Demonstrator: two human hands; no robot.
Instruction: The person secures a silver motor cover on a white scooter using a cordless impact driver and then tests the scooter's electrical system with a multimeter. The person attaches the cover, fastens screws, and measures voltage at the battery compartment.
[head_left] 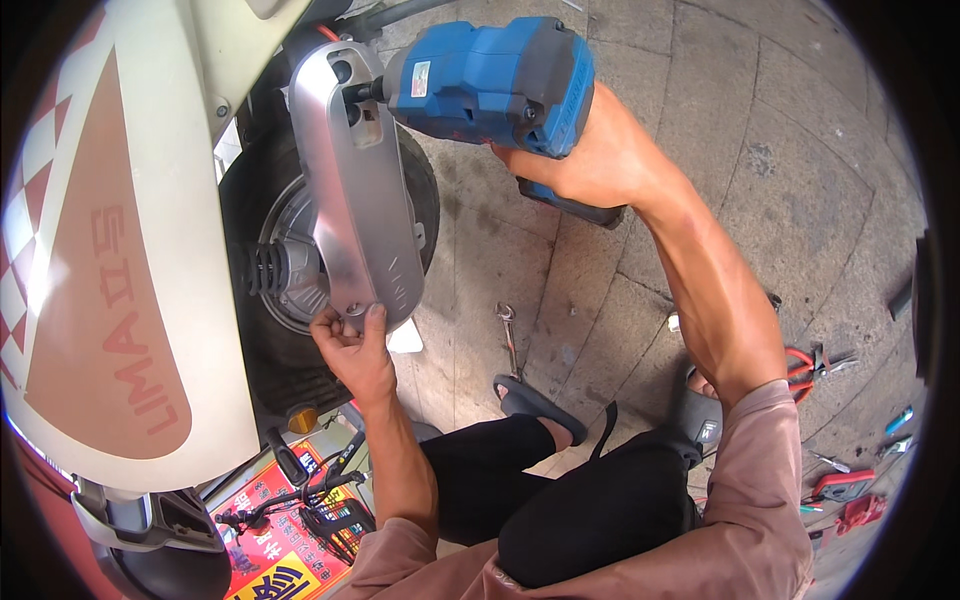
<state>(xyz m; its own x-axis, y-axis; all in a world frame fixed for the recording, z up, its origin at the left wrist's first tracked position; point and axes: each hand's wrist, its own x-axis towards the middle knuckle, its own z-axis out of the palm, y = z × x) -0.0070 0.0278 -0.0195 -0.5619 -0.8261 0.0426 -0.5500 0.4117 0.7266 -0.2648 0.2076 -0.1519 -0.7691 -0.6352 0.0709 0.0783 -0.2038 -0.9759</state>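
My right hand [590,165] is wrapped round the grip of a blue and black cordless impact wrench [470,85]. The tool points left, and its dark socket sits in the recess at the upper end of a long silver metal cover [345,200]. At the cover's lower end my left hand [355,350] is closed on the edge, with the thumb near a small round hole. Behind the cover are the scooter's wheel [290,240] and a black coil spring [266,268]. The socket's tip is hard to make out inside the recess.
The scooter's cream and brown body [150,250] fills the left side. An open-end wrench [510,335] lies on the paving by my sandal [535,400]. Orange-handled pliers [815,370] and a red meter-like tool [843,486] are at the right. A bright printed sheet [270,530] is at lower left.
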